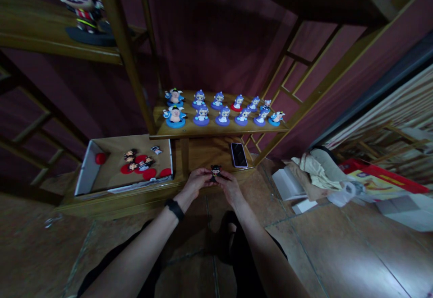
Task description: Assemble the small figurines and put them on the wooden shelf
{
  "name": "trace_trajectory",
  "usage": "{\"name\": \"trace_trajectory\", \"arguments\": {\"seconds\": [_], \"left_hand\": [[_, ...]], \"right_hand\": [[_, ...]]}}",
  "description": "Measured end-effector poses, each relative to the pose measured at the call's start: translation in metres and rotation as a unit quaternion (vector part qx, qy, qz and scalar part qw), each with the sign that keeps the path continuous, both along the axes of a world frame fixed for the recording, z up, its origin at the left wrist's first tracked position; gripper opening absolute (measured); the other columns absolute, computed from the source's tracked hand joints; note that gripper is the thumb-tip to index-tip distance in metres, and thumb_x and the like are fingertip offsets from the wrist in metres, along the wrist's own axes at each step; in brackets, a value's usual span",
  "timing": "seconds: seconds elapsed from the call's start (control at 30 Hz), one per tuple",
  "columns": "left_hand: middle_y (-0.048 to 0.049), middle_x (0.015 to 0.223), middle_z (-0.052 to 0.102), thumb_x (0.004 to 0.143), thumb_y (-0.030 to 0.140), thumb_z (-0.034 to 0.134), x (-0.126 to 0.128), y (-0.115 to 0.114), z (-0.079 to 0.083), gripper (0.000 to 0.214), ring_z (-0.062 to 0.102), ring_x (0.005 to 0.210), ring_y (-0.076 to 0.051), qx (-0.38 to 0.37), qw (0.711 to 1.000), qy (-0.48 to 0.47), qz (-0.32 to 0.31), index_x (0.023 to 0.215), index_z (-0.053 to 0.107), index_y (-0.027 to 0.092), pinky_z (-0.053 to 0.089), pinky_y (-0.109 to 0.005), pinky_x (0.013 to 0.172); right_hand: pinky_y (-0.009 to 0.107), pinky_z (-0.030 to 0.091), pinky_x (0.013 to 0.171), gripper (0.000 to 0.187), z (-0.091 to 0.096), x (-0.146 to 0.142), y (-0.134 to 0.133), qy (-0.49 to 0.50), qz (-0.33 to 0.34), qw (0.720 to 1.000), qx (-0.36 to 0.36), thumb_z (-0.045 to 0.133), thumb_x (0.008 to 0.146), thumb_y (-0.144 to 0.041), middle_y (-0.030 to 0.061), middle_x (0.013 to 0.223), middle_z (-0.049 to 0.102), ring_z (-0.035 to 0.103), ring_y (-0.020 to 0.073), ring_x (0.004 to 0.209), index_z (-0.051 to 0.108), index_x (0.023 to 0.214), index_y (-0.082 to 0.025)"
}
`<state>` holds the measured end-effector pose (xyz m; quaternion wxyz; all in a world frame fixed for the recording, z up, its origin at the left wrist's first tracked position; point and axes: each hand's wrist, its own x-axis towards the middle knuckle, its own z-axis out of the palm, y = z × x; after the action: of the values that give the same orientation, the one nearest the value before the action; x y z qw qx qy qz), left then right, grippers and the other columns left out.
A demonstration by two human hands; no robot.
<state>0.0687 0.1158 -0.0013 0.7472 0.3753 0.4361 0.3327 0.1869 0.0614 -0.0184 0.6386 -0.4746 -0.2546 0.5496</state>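
Observation:
Between both hands, in front of the lower shelf, I hold a small dark-haired figurine (215,171) upright. My left hand (199,180) pinches it from the left, and my right hand (230,184) grips its other side. To the left, an open cardboard box (115,142) holds several similar figurines (131,156) lying loose and red round bases (149,174). Above my hands, a wooden shelf (203,132) carries two rows of figurines, mostly purple-haired ones (223,115) on purple bases, with pig-like ones (175,116) on blue bases at the left.
A phone (239,155) lies on the lower shelf right of my hands. A large figurine (81,5) stands on the upper left shelf. Wooden uprights (125,50) frame the shelves. White boxes (287,183), cloth and plastic bags (342,194) sit on the tiled floor at right.

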Motion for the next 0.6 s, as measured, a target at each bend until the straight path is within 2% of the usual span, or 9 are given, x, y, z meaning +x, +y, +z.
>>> {"name": "trace_trajectory", "arguments": {"seconds": [0.17,0.4,0.6], "left_hand": [[-0.0033,0.064,0.064,0.06,0.011,0.067,0.0,-0.001,0.002,0.019,0.062,0.052,-0.012,-0.001,1.0,0.005,-0.007,0.076,0.057,0.011,0.051,-0.024,0.055],[0.0001,0.061,0.061,0.06,0.006,0.065,0.004,0.001,-0.008,0.032,0.06,0.049,-0.012,-0.008,0.999,0.013,0.03,0.087,0.051,0.014,0.05,-0.022,0.05],[0.0018,0.063,0.059,0.058,0.007,0.067,0.007,-0.001,-0.007,0.036,0.061,0.053,-0.014,0.008,0.999,0.001,0.038,0.088,0.048,0.016,0.053,-0.03,0.056]], "right_hand": [[0.027,0.044,0.064,0.025,0.002,0.0,-0.001,0.002,0.008,1.0,-0.001,0.071,0.057,-0.023,0.0028,0.084,0.069,0.06,0.0151,0.07,0.069,0.081,-0.017],[0.026,0.043,0.063,0.025,0.0,0.0,-0.002,0.004,-0.003,1.0,-0.009,0.07,0.054,-0.022,0.0027,0.085,0.069,0.06,0.015,0.071,0.068,0.079,-0.017],[0.025,0.042,0.063,0.027,-0.004,-0.002,0.0,0.002,-0.024,1.0,-0.01,0.067,0.054,-0.018,0.0015,0.084,0.069,0.059,0.015,0.073,0.067,0.082,-0.018]]}}
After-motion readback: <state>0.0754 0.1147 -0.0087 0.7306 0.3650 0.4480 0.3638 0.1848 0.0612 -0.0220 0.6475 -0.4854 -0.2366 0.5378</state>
